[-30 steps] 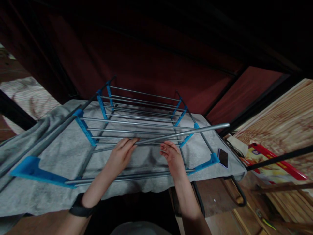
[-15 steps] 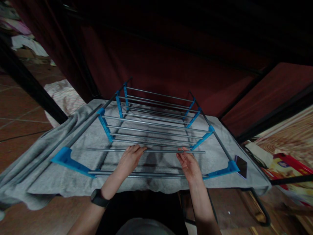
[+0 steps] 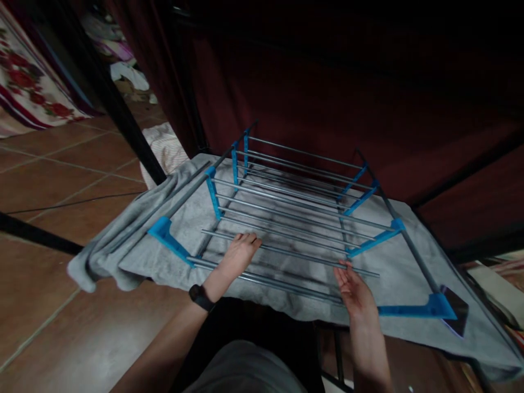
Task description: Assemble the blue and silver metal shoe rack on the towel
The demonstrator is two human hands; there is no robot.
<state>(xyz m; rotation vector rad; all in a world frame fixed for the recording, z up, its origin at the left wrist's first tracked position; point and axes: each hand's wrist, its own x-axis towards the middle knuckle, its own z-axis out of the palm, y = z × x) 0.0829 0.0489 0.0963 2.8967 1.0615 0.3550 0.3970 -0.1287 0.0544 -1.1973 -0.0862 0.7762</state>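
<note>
A loose thin metal rod (image 3: 298, 255) lies across the front part of a rack of grey tubes (image 3: 184, 198) and blue plastic brackets (image 3: 168, 240). My left hand (image 3: 240, 252), a dark band on its wrist, is closed over the rod left of its middle. Near the rod's right end, my right hand (image 3: 354, 289) pinches it from below, palm partly up. Both ends of the rod stick out past my hands, apart from the brackets. Two rods (image 3: 286, 285) run side by side along the rack's front, closer to me.
The rack lies on a grey cloth (image 3: 135, 262) over a table. A dark phone (image 3: 460, 323) lies beside the right front bracket (image 3: 426, 309). A dark red curtain (image 3: 311, 93) hangs behind. Black metal posts (image 3: 118, 109) stand at the left, with a cable (image 3: 73, 203) on the tiled floor.
The camera has turned left, so the rack, cloth and hands appear farther right and tilted. Both hands still hold the rod in much the same places.
</note>
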